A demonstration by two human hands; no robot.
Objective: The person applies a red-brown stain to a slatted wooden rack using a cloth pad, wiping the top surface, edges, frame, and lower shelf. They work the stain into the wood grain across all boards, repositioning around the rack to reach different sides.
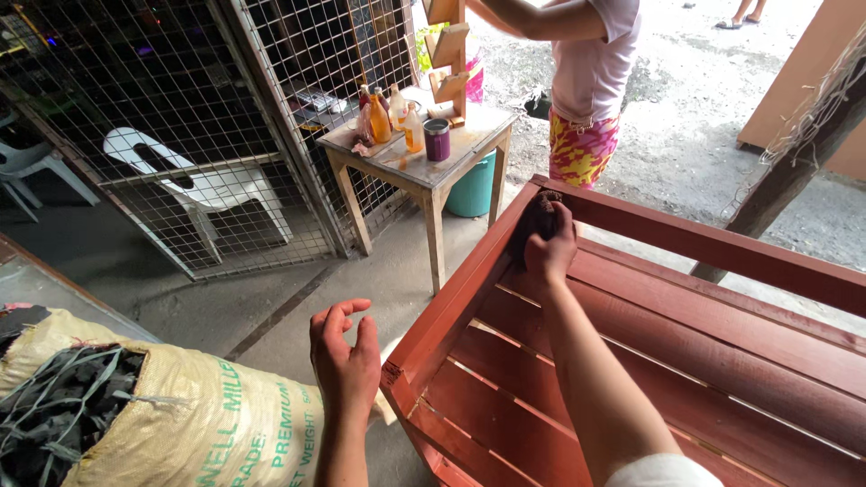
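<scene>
Dark rag [538, 219] is bunched up in the right hand [550, 248], fingers clamped on it against the red slatted bench [686, 361] corner, probably for scrubbing pressure, while the left hand [345, 356] hovers loose-fingered.

Surroundings: yard beside a wire-mesh enclosure.

A small wooden table [451, 167] stands on the concrete by the wire mesh wall [225, 108]; on it are bottles of orange liquid [380, 117], a purple tin [437, 140] and a stepped wooden rack [447, 54]. A teal bucket [473, 188] sits under the table. Behind the mesh, a white plastic chair [194, 176]; a second one at the far left edge. Another person in a pink top and patterned shorts [585, 144] stands just beyond the table. Lower left: an open printed sack [225, 419] holding dark lumps and green strips. A rough wooden post [794, 167] leans at right.
</scene>
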